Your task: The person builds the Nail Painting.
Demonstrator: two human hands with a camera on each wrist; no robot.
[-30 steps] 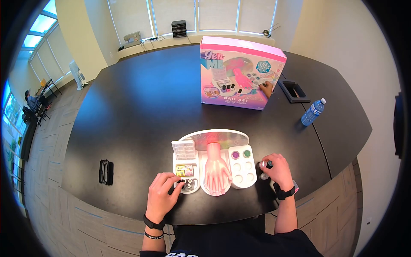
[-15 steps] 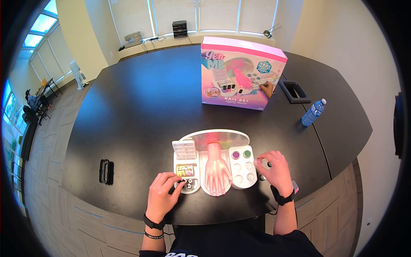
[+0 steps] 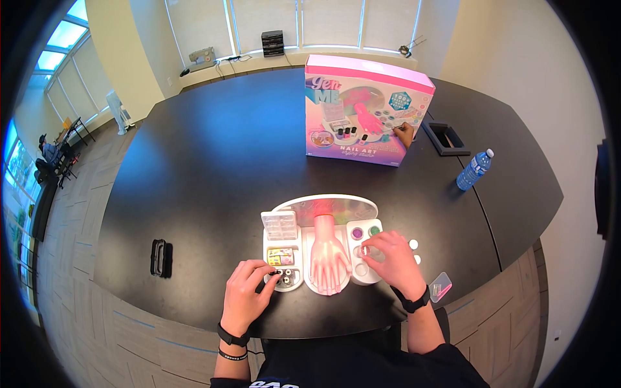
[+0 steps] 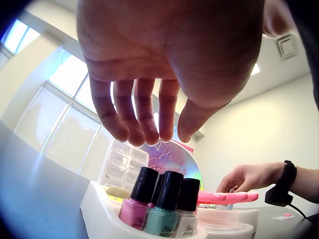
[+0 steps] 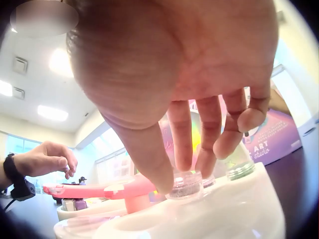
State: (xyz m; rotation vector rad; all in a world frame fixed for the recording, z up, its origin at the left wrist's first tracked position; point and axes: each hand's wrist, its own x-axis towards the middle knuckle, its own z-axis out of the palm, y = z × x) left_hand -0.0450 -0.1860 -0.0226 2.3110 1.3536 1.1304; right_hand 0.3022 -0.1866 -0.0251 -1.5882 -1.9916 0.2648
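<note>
My right hand (image 3: 392, 262) is over the right-hand tray. In the right wrist view its thumb and fingers pinch a small clear jar (image 5: 185, 186) with glittery contents. A jar of green (image 5: 241, 171) sits in a well beside it; a purple jar (image 3: 357, 233) is in another. The left hand (image 3: 247, 291) hovers at the left compartment, fingers loosely bent, above polish bottles (image 4: 164, 201) with black caps, and holds nothing in the left wrist view. Between the hands, a pink model hand (image 3: 328, 258) lies on the white stand (image 3: 295, 244).
Two small white round pieces (image 3: 413, 244) and a clear-and-pink packet (image 3: 440, 288) lie to the right. Farther back stand a pink box (image 3: 369, 110), a water bottle (image 3: 475, 169) and a black-framed table opening (image 3: 446, 139). A black object (image 3: 161, 258) lies far left.
The right hand has moved left from the table beside the stand to above the right tray, uncovering the white pieces and packet. The left hand has stayed nearly still.
</note>
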